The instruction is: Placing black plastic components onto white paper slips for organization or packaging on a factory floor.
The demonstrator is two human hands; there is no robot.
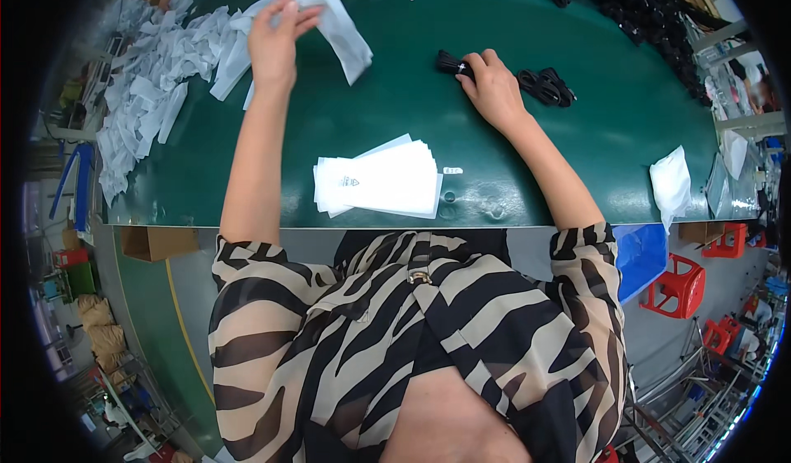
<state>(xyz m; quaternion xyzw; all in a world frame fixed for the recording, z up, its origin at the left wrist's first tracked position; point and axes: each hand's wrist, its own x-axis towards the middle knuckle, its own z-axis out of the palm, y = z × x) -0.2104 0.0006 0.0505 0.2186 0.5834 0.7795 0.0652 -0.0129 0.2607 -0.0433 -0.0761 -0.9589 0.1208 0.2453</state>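
Left grip (274, 41) seemingly pinches white bag (343, 41); right grip (494, 92) clasps cable bundle (447, 62); second bundle (548, 89), bag stack (383, 179) nearby.

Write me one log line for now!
left hand: holds white pouch; right hand: grips black cable bundle; green table: stacked white pouches

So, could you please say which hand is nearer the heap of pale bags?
Left: the left hand is at the right side of the heap; the right hand, farther right, holds a black cable.
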